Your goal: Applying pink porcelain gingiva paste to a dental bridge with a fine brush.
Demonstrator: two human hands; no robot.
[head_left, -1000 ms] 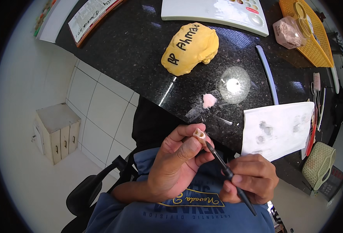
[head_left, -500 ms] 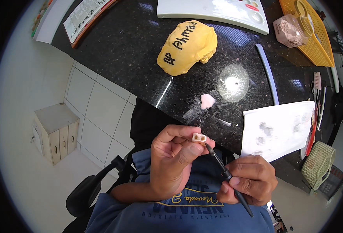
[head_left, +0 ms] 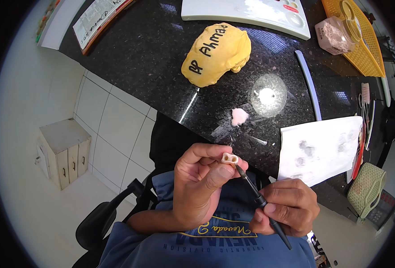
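Two hollows are facing me in the probably light, brittle dental crown my left hand is pinching by its sides, while my right hand is clamping a black brush.

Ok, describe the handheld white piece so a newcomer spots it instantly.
At the near edge of the black table, find the left hand. It pinches the white piece, beside the black tool. Two round hollows set it apart from the pink lump on the table.
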